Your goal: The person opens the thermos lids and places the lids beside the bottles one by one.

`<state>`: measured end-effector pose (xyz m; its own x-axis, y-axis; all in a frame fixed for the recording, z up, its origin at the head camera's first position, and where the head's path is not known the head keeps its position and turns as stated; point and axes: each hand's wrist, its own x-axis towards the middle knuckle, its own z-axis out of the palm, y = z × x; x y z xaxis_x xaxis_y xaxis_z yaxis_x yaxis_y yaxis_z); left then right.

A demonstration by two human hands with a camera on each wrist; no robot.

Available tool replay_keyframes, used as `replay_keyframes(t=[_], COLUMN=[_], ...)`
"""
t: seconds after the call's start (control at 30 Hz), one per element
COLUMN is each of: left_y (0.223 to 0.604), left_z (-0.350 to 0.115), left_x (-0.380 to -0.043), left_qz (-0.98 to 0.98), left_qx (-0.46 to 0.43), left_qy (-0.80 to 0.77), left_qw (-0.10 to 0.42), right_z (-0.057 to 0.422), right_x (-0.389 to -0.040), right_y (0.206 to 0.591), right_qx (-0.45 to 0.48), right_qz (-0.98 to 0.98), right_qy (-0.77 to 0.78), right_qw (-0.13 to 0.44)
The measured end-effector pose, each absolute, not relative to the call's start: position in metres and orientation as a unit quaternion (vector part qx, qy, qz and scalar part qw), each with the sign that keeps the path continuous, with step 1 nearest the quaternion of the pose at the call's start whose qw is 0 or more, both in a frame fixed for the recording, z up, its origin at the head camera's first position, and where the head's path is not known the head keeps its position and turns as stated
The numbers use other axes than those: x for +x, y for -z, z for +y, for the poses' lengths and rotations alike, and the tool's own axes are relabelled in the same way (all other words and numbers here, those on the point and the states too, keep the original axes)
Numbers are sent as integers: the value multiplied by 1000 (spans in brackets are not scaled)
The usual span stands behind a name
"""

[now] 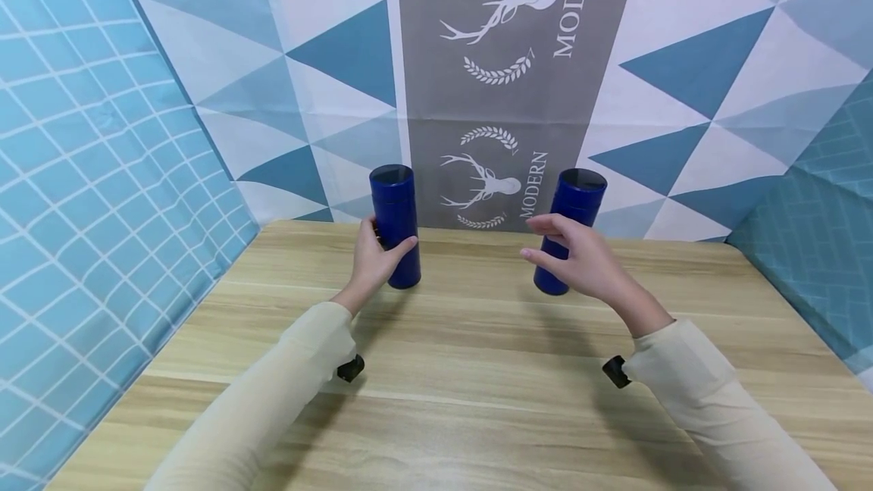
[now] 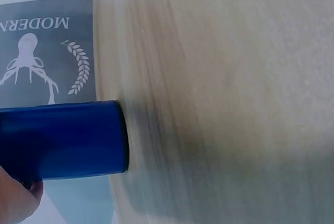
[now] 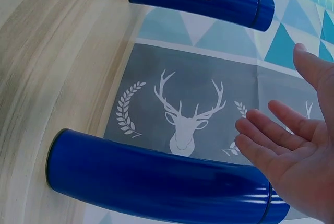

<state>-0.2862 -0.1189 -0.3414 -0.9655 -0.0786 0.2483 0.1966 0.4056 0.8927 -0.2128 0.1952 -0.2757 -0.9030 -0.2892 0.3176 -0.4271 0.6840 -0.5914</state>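
Observation:
Two dark blue cylindrical thermoses stand upright near the back edge of the table, some distance apart. My left hand (image 1: 371, 262) grips the left thermos (image 1: 398, 211), thumb across its front and fingers round its far side. In the left wrist view, that thermos (image 2: 68, 140) has its base at the wooden surface, and only part of the hand (image 2: 15, 200) shows. My right hand (image 1: 583, 256) is in front of the right thermos (image 1: 578, 199), partly covering it. The right wrist view has the fingers of this hand (image 3: 297, 156) spread and loosely bent, with nothing between them, beside the thermos (image 3: 156, 177).
A light wooden table (image 1: 436, 400) spans the view. Behind it rises a patterned backdrop (image 1: 477, 97) with triangles and a grey deer-print band. Blue tile-pattern sheeting (image 1: 82, 173) lines the left side, and teal sheeting (image 1: 818, 211) the right. A dark device sits at each wrist.

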Motion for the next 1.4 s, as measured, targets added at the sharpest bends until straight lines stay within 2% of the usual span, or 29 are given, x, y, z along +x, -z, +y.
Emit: replay_keyframes(t=[0.6,1.0,1.4], left_y=[333,322,318], left_z=[-125,-106,-82], left_x=[-274,-252,-231], left_qz=[-852,-856,-863], left_qx=[-67,-101,-117], left_qy=[512,497,485], left_qw=[85,99,83], right_z=[194,195,188], right_x=[-215,-214,-213], right_y=[262,256,252], right_qx=[213,215,245], right_qz=[-914,-912,-905], right_qy=[-333,-336,-332], right_qw=[88,91,100])
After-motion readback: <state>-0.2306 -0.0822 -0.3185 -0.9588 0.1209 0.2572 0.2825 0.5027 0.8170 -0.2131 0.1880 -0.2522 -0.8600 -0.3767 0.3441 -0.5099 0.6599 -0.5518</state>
